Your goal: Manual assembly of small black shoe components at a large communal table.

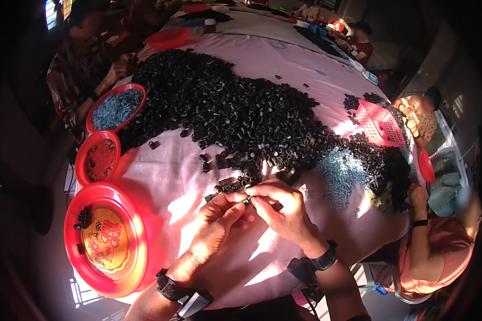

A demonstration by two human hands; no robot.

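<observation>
Close together over the near edge of the pink-covered table, my left hand (218, 220) and my right hand (285, 209) meet at the fingertips. Pinched between them is a small black plastic fitting (247, 201), mostly hidden by the fingers. Both hands have thumb and forefinger closed on it, and the right fingers curl over another dark bit that I cannot make out. Just beyond the fingertips begins a large heap of black ring-shaped fittings (225, 101). Right of my right hand lies a pile of thin silvery-blue pieces like screws (341, 174).
At the left stand a large red basin (139, 251) with a few black parts, a smaller red dish (114, 163), and a red dish of silvery-blue pieces (118, 108). A pink perforated basket (377, 123) sits at the right. Other people work around the table, one close at the right (434, 257).
</observation>
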